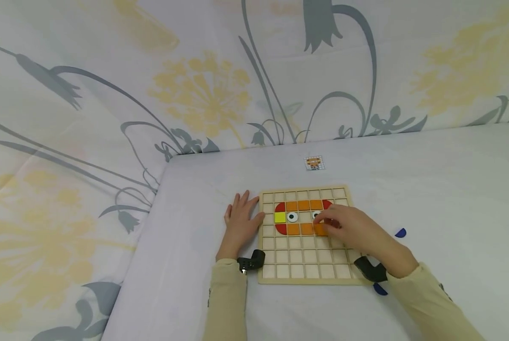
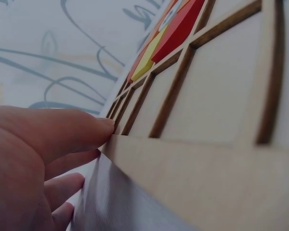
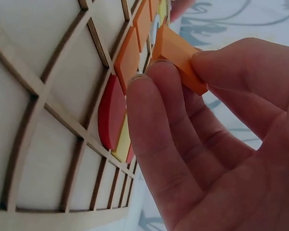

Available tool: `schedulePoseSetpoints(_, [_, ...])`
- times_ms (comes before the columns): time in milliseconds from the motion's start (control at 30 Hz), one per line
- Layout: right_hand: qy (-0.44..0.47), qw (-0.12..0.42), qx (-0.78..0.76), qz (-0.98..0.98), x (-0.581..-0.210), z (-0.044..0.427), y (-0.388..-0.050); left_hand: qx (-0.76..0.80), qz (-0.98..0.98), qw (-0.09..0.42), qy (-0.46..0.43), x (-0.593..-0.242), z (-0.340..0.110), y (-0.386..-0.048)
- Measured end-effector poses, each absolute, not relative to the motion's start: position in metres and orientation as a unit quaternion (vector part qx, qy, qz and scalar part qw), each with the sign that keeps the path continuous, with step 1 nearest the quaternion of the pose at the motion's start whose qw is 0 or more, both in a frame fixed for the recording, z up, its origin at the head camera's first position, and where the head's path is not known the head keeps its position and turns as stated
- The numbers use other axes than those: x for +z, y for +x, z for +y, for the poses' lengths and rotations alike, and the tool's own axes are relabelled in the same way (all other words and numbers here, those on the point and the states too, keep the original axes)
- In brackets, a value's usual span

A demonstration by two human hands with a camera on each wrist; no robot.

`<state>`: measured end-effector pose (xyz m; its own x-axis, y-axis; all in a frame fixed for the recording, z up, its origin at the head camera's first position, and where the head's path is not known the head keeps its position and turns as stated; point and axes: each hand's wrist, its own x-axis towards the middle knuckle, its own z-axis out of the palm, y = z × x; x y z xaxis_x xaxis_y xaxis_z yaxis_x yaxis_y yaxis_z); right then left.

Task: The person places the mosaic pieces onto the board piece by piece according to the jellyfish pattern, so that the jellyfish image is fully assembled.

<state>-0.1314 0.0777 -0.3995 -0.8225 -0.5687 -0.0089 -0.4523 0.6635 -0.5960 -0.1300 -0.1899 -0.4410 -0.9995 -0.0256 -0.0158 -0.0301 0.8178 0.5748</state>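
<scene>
The wooden grid board (image 1: 308, 281) lies flat with colored pieces in its upper cells: orange squares (image 1: 304, 205), red rounded corners (image 1: 281, 229), a yellow square (image 1: 280, 217) and white eye pieces (image 1: 292, 217). My left hand (image 1: 239, 228) rests flat on the cloth, its thumb touching the board's left edge (image 2: 116, 149). Above the right part of the pattern, my right hand (image 1: 358, 232) pinches an orange square piece (image 3: 179, 55) between thumb and fingertips. The right wrist view shows that piece tilted, off the grid, beside a red piece (image 3: 112, 115) and a yellow one (image 3: 122, 143).
A small pattern card (image 1: 314, 163) lies beyond the board. Two dark blue rounded pieces, one (image 1: 401, 232) right of the board and one (image 1: 380, 289) near its lower right corner, are on the white cloth (image 1: 186, 265). Flower-patterned fabric (image 1: 220, 71) hangs behind.
</scene>
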Motion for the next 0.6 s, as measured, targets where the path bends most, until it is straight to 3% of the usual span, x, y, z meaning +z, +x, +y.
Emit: schedulePoseSetpoints(600, [-0.296, 0.102, -0.300, 0.901, -0.413, 0.057, -0.123, 0.300, 0.954, 0.004, -0.009, -0.442, -0.190, -0.129])
